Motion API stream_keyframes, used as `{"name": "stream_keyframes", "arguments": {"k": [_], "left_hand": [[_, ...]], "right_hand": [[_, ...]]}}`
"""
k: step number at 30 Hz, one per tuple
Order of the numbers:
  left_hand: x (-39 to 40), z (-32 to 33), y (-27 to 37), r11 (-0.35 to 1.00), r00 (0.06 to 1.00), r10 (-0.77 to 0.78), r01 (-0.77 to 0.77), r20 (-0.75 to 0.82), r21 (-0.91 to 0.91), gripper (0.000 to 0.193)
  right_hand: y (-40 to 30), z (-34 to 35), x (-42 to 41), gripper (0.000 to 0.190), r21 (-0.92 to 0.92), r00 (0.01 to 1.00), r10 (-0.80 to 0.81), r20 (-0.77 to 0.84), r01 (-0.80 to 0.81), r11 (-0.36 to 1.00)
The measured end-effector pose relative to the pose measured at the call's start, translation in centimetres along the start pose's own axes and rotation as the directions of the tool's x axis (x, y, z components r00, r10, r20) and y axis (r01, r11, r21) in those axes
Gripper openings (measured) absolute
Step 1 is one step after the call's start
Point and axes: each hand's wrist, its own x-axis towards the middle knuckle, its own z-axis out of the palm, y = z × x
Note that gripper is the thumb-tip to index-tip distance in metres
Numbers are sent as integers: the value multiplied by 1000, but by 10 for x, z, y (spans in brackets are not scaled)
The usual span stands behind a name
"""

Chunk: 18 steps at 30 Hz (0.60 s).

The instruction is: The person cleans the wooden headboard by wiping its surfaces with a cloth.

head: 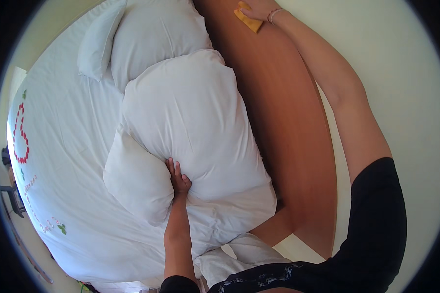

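Note:
My right hand (257, 8) holds a yellow cloth (250, 21) against the far upper part of a brown wooden headboard (289, 121). The right arm stretches out along the pale wall. Lower down, my left hand (179, 179) presses into a large white pillow (190, 121), its fingers spread. A smaller white pillow (139, 179) lies beside it and touches its wrist. Behind these, another large white pillow (157, 40) and a small white cushion (102, 40) rest on the bed.
The white bed sheet (77, 146) bears red petals (22, 146) laid in a heart-like outline, with green leaves (61, 228) and paler petals nearby. A pale wall (396, 73) rises behind the headboard. A dark chair (14, 199) stands beyond the bed at far left.

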Motion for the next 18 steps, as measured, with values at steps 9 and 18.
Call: {"name": "stream_keyframes", "arguments": {"k": [9,18], "left_hand": [[2,2,-4,999,999,36,-36,-13,3,57],[9,-3,1,996,996,85,-84,-37,17,57]], "right_hand": [[-16,-4,-48,28,121,982,-69,-174,91,988],[-113,-70,-249,42,64,978,204,37,-206,976]]}}
